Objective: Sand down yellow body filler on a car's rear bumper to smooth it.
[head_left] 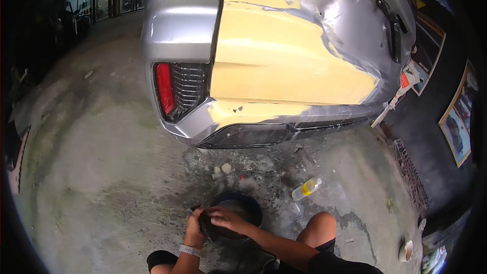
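Low in the head view, my left hand [194, 224] grips a dark, flat piece [206, 229], perhaps a sheet or a pad; its exact kind cannot be made out. Across it reaches my right hand [227, 219], fingers bent and pressed against the same piece. Both hands are close together above the left side of a dark round basin [257, 208] with a bluish rim, which holds murky liquid. Beyond them stands the rear of a silver car [185, 18], its panel covered with a broad patch of yellow body filler [269, 61].
A clear bottle with yellow contents or label [307, 188] lies right of the basin. Pale lumps [226, 168] lie on the stained concrete floor [101, 157]. A metal lattice piece [409, 175] and framed pictures [459, 116] line the right side. A small pot [406, 251] sits lower right.
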A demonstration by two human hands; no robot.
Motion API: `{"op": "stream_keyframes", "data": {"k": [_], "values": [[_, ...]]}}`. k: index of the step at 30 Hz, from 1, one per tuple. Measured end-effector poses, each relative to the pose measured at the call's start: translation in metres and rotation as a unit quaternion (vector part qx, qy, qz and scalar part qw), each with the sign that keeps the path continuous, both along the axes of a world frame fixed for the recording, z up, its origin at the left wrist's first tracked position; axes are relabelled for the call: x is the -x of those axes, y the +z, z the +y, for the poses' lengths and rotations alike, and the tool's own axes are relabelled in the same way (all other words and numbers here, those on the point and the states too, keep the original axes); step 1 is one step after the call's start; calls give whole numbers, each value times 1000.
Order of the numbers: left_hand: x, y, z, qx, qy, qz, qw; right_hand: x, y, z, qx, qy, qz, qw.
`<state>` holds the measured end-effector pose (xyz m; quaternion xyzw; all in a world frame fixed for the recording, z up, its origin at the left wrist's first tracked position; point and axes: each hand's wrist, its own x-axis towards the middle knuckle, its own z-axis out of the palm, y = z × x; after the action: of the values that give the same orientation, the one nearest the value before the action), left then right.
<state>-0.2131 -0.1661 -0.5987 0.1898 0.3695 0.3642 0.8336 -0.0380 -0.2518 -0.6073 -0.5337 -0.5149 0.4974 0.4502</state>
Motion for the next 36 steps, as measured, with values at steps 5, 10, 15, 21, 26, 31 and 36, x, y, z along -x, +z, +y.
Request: {"op": "stream_keyframes", "data": {"k": [5, 10, 15, 21, 26, 31, 36], "values": [[17, 35, 3, -16, 86, 22, 996, -38, -157, 19, 275, -71, -148, 947], [10, 52, 10, -32, 102, 4, 994, -65, -182, -34, 75, 14, 159, 984], [63, 43, 23, -30, 163, 19, 986, -42, 29, 59, 349, 123, 266, 890], [33, 31, 50, -34, 161, 3, 986, -65, 416, 92, -249, -164, -363, 883], [31, -2, 66, -56, 156, 10, 986, -71, 473, 170, -541, -166, -711, 417], [21, 1, 63, -39, 164, 19, 986, -110, 458, 168, -561, -140, -740, 344], [40, 25, 59, -22, 153, -4, 988, -219, 466, 95, -504, -221, -760, 344]]}}
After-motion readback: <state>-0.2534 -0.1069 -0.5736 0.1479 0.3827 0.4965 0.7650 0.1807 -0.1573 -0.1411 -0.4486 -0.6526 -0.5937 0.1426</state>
